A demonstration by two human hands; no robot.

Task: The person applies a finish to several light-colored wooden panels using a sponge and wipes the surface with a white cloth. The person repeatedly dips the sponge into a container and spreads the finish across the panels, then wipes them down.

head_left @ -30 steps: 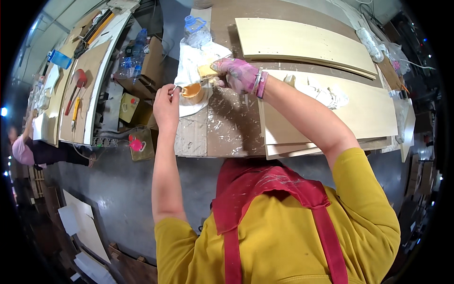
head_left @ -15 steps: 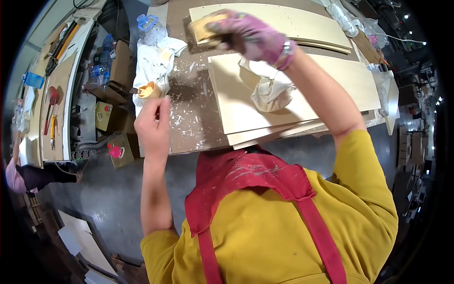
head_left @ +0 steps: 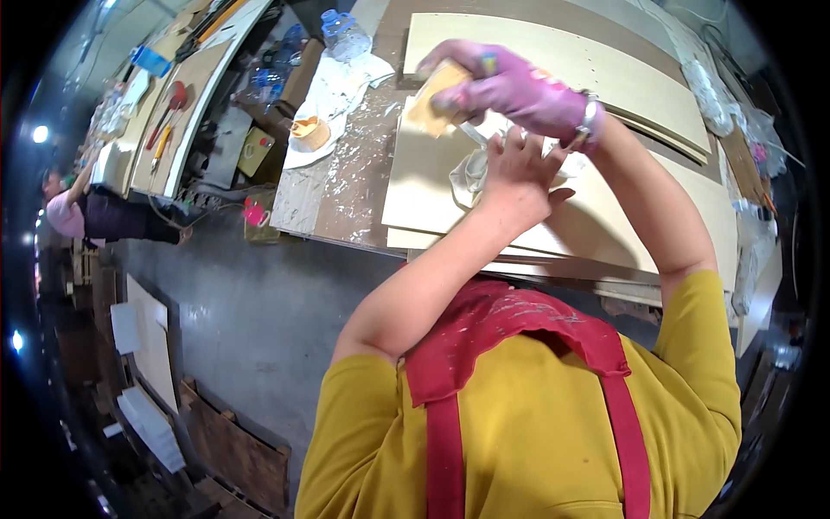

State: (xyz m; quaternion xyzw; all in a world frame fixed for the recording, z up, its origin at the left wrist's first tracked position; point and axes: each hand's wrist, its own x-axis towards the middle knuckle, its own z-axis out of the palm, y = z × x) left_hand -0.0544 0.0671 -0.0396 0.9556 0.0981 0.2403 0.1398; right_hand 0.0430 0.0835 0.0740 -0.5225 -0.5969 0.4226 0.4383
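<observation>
Gloved, my right grip (head_left: pixel 514 93) curled around a tan pad (head_left: pixel 430 105), its fingers wrapped over the edges, presumably so it wouldn't slip. Below it, my bare left grip (head_left: pixel 523 182) reached with bent fingers over a crumpled white cloth (head_left: pixel 468 177) on the pale panel (head_left: pixel 411 195); whether it pinched the cloth was hidden. Left of both grips, a cup (head_left: pixel 313 134) stood on a rag (head_left: pixel 341 86), probably to shield the surface (head_left: pixel 346 203).
</observation>
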